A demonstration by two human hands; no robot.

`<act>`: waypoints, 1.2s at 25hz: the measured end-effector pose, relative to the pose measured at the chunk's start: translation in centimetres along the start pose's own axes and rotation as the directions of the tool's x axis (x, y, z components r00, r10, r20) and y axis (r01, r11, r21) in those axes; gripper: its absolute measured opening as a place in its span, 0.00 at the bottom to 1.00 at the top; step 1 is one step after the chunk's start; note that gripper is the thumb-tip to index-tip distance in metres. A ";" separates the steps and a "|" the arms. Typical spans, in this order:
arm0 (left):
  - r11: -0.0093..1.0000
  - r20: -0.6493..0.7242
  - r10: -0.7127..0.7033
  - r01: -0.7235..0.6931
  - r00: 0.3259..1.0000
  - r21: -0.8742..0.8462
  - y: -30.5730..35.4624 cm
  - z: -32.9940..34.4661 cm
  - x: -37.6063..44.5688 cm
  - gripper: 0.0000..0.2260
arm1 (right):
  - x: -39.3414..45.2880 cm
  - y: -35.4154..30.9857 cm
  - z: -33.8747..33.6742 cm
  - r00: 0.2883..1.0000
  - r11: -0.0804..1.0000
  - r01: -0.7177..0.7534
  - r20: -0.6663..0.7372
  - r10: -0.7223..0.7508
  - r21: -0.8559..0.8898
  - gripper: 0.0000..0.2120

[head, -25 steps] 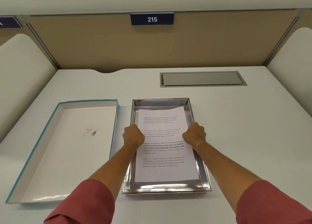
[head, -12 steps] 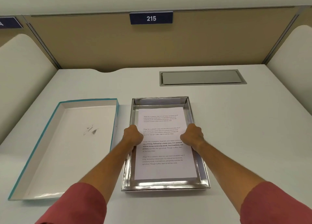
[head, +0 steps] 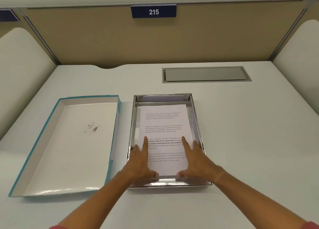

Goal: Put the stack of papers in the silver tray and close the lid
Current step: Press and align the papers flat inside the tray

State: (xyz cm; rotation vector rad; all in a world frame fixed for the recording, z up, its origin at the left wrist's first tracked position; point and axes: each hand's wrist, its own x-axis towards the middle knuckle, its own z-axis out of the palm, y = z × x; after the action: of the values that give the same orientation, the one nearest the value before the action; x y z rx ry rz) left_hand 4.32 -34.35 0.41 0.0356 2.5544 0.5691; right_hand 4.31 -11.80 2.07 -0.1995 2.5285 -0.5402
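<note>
Your stack of papers (head: 164, 133) lies flat inside the silver tray (head: 194, 111), its near edge close to the tray's front wall and a strip of bare metal showing at the far end. Your left hand (head: 141, 161) and right hand (head: 195, 159) both rest on the near half of the top sheet, fingers spread and flat, clasping nothing. The lid (head: 69, 142) (teal-edged, white inside) sits upside down on the desk (head: 250, 142), just beside the tray on your left and not touching it as far as can be seen.

The risk now, as I judge it, is in lifting away: if your palms drag as they leave, the top sheets may slide or fan toward you and ride up the front wall. Any corner standing proud would then be caught and creased when the lid comes down. The lid also has to be flipped over; swing it low and its rim could clip the tray or ruffle the paper.
</note>
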 end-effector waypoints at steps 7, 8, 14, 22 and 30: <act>0.989 -0.007 0.010 -0.009 1.000 0.151 -0.3 1.4 -0.8 0.60 | -0.5 0.2 1.4 0.999 0.992 0.032 -0.033 -0.037 -0.120 0.60; 0.986 -0.014 0.005 -0.002 1.000 0.166 -0.4 1.5 -0.8 0.60 | -0.5 0.2 1.5 0.999 0.991 0.033 -0.039 -0.038 -0.127 0.60; 0.980 -0.013 -0.011 0.013 1.000 0.201 -0.4 1.8 -0.2 0.60 | -0.5 0.1 1.4 0.995 0.991 0.053 -0.078 -0.063 -0.125 0.60; 0.975 -0.055 -0.011 0.023 0.998 0.221 -0.4 1.7 -0.2 0.59 | -0.7 0.1 1.3 0.991 0.991 0.069 -0.109 -0.081 -0.113 0.58; 0.993 -0.011 -0.081 0.080 0.997 -0.087 0.5 -1.5 1.1 0.56 | 1.4 -0.2 -1.8 0.995 0.992 -0.072 0.082 0.063 0.101 0.62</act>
State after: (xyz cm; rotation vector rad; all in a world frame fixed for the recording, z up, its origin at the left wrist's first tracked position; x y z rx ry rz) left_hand 2.56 -34.34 1.26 -0.1013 2.5295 0.6499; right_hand 2.18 -11.66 2.91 -0.0943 2.4141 -0.6232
